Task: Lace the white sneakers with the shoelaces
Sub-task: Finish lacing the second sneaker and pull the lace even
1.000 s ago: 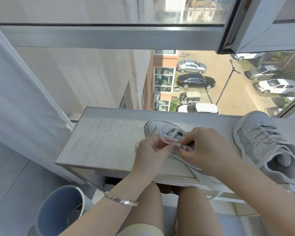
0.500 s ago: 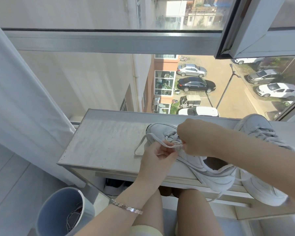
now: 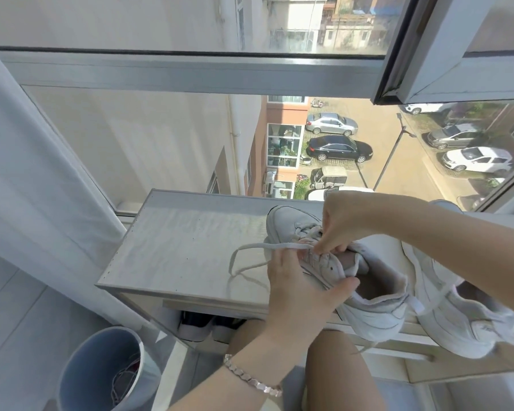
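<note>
A white sneaker (image 3: 371,312) lies on the grey cabinet top (image 3: 184,247), toe toward the window. My left hand (image 3: 297,292) holds its side, thumb on the collar, fingers at the eyelets. My right hand (image 3: 341,223) pinches the white shoelace (image 3: 250,247) at the eyelets. The lace loops loose to the left over the top. A second white sneaker (image 3: 457,318) lies at the right, partly behind my right forearm and past the front edge.
A large window (image 3: 190,69) stands right behind the cabinet, with a white curtain (image 3: 27,173) at the left. A blue-grey bin (image 3: 101,372) sits on the floor at the lower left. Dark shoes (image 3: 199,324) are stored under the cabinet top. My knees are below the front edge.
The laced sneaker has turned and tilted so its opening faces me. My right hand rose toward the toe end, drawing the lace out left. The second sneaker slid nearer the front edge.
</note>
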Action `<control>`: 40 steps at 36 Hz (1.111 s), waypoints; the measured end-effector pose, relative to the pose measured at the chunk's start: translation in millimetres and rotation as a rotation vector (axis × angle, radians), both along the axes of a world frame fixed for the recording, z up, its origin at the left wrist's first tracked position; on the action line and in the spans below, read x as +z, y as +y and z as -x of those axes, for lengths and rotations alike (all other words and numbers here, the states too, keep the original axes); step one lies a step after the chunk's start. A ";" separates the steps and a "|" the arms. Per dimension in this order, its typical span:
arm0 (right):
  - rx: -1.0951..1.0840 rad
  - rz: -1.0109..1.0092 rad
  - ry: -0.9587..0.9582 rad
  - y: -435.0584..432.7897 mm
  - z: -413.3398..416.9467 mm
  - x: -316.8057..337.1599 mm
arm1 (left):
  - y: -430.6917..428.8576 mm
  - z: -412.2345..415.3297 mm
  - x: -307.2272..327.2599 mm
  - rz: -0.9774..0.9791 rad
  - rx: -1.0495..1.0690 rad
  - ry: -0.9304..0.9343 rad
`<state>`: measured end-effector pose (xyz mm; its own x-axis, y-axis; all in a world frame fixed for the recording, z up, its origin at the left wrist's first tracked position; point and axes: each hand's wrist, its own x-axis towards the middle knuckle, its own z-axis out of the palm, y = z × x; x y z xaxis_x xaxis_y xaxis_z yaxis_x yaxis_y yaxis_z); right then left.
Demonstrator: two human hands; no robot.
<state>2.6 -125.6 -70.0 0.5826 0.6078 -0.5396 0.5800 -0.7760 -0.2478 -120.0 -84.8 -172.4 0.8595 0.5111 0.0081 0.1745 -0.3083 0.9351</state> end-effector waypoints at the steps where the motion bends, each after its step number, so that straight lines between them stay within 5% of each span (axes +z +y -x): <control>1: 0.003 0.044 -0.001 2.4 -0.3 1.6 | 1.6 -0.6 -0.6 -0.002 -0.010 -0.002; 15: -0.058 0.151 0.041 16.7 6.0 2.7 | 16.1 -6.8 4.7 -0.071 -0.121 0.103; 27: 0.147 0.232 -0.014 14.9 3.4 -3.9 | 39.4 -9.7 13.2 -0.120 -0.299 0.180; 37: 0.515 0.001 -0.640 -17.1 24.1 -12.2 | 45.1 -8.4 13.8 -0.259 -0.317 0.180; 40: 0.450 -0.380 -0.738 -27.3 28.8 -7.9 | 49.6 -8.5 13.6 -0.267 -0.334 0.223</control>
